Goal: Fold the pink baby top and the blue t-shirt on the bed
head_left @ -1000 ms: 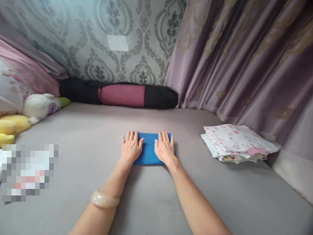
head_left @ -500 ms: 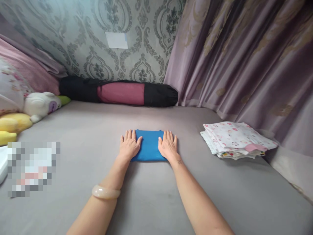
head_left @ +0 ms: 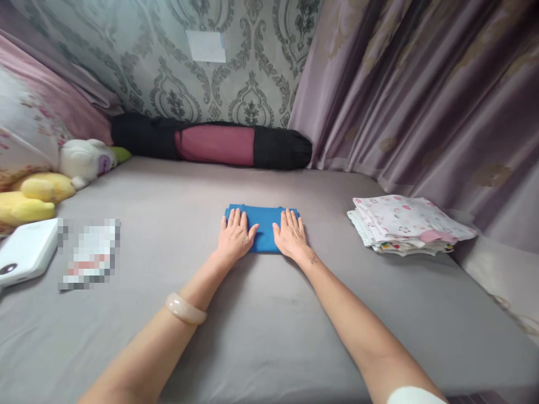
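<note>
A blue folded cloth (head_left: 264, 229), perhaps a garment, lies flat on the grey bed sheet (head_left: 269, 320). My left hand (head_left: 236, 235) rests palm down over its left part, fingers stretched out and thumb pointing inward. Over the right part lies my right hand (head_left: 291, 233), also flat with its fingers extended. Both hands touch the cloth and cover its side edges in part. A pale bangle (head_left: 185, 308) circles my left forearm.
To the right sits a stack of folded printed cloths (head_left: 404, 224) beside the purple curtain (head_left: 421, 101). A long black and maroon bag (head_left: 214, 144) lies along the wall. At left are plush toys (head_left: 86, 161), a white device (head_left: 31, 249) and a blurred-out item (head_left: 92, 252).
The view has tilted down, so everything sits higher in the picture. My left hand has shifted slightly inward on the blue cloth, uncovering its far left corner. Both hands stay flat.
</note>
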Tool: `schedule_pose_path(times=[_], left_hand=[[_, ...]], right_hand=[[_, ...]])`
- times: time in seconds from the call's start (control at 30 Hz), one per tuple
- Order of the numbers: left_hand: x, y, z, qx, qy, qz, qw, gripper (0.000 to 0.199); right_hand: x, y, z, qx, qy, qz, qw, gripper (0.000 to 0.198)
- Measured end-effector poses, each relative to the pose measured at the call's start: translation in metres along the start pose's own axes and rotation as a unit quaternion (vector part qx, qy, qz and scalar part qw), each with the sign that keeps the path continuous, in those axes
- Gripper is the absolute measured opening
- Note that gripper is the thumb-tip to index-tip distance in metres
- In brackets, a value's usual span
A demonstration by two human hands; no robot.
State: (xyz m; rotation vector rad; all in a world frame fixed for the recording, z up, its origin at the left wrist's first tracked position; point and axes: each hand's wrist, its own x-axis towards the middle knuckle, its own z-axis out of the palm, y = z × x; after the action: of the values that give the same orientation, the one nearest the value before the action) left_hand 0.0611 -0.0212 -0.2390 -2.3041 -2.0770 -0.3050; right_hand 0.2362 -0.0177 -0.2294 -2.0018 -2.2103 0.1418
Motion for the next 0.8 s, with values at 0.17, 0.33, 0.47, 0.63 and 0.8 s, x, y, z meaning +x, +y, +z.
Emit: schedule_pose_path(times=[0.17, 0.33, 0.47, 0.63, 0.8], left_hand=[[-0.004, 0.003, 0.005, -0.008, -0.008, -0.002, 1.000, 0.072], [-0.006, 0.004, 0.003, -0.013, 0.009, -0.008, 1.000, 0.068], [-0.010, 0.004, 0.002, -0.025, 0.037, -0.008, 0.999, 0.062], [-0.015, 0.001, 0.000, -0.031, 0.076, -0.011, 0.997, 0.055], [-0.017, -0.004, 0.002, -0.048, 0.085, -0.010, 0.995, 0.046]], right_hand=[[-0.001, -0.001, 0.009, -0.007, 0.008, 0.000, 1.000, 0.063], [0.000, -0.001, 0.006, -0.011, 0.004, 0.002, 1.000, 0.062], [0.001, -0.006, -0.001, -0.019, -0.016, 0.008, 1.000, 0.062], [0.000, -0.037, -0.003, 0.001, -0.015, -0.033, 0.999, 0.060], [-0.001, -0.061, 0.006, 0.033, -0.026, -0.061, 0.997, 0.060]])
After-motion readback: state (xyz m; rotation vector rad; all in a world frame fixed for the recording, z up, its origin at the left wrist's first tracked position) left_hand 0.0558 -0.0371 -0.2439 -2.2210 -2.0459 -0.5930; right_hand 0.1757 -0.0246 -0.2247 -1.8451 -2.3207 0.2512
